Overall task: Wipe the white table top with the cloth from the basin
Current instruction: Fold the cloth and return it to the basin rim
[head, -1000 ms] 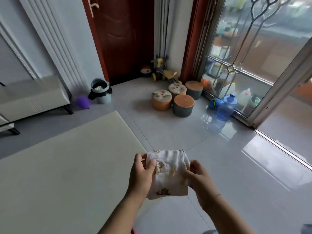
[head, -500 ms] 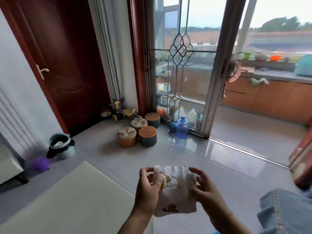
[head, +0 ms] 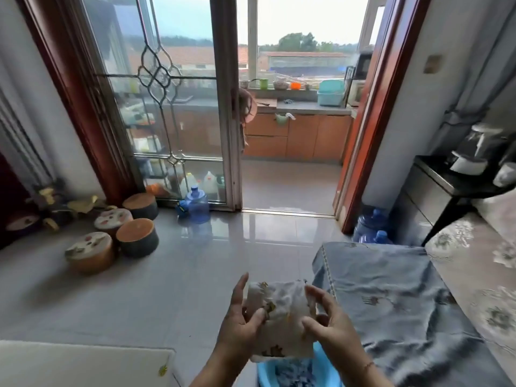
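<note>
One cloth [head: 280,319], white with small printed motifs, is held up between two hands, above one blue basin [head: 268,374] seen just below them at the bottom edge. The left hand [head: 241,324] is closed on the cloth's left edge, thumb pressed on the front, fingers behind, index finger stretched upward. The right hand [head: 332,329] is pinched on the right edge, thumb in front, fingers curled over the top corner. The cloth is folded or bunched, its lower part hanging over the basin; water in the basin cannot be judged. One white desk [head: 83,364] corner is seen low to the left of the left hand, well apart from the cloth. Four round stools [head: 117,230] are counted on the floor far up-left of the hands. Three blue water jugs are counted: one [head: 197,203] ahead by the glass door, two [head: 371,227] up-right of the right hand. One blue-grey cover [head: 391,297] is spread just right of the right hand.
</note>
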